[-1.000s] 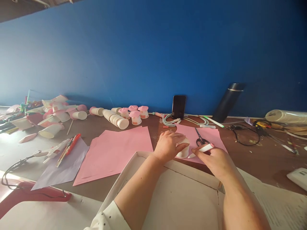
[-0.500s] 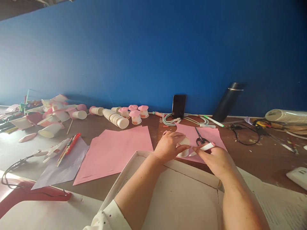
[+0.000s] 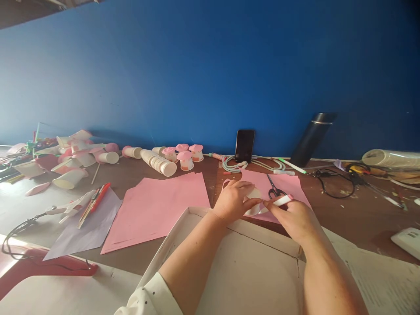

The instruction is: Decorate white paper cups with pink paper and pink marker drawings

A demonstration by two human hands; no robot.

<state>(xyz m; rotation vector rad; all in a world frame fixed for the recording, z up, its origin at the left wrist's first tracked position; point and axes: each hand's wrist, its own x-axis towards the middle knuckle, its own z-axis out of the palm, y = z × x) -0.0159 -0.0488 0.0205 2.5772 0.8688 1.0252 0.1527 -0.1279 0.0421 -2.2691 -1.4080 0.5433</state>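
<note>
The left hand was wrapped around a white paper cup above the pink sheet; the right hand pinched a white marker. Cup and left hand had just shifted slightly rightward, thumb nearly meeting the right fingertips, suggesting steadying for the pen. Scissors lay beyond; pink-topped cups stood by the counter's back edge.
</note>
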